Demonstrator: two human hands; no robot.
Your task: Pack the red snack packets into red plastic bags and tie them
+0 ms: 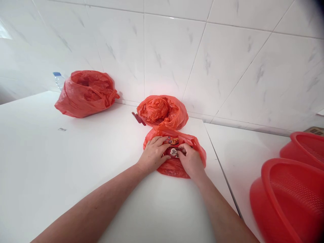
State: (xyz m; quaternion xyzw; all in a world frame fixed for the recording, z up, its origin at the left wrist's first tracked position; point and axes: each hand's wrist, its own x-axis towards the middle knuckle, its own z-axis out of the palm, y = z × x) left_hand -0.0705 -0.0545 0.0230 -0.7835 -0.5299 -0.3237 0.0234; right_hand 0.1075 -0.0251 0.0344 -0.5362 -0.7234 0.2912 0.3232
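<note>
An opened red plastic bag lies on the white table, with small printed food packets inside it. A dark red packet with a white patch and a large black character is on top. My left hand has its fingers closed on the left end of this packet. From the other side, the thumb and fingers of my right hand pinch its right end. Just beyond it sits a packet with a food picture, close to my left fingertips. My hands cover parts of both packets.
Behind, a second red bag holds crumpled red plastic, with a dark red folded tool beside it. Further left are a fuller red bag and a clear bottle. Red baskets stand right, past the table seam.
</note>
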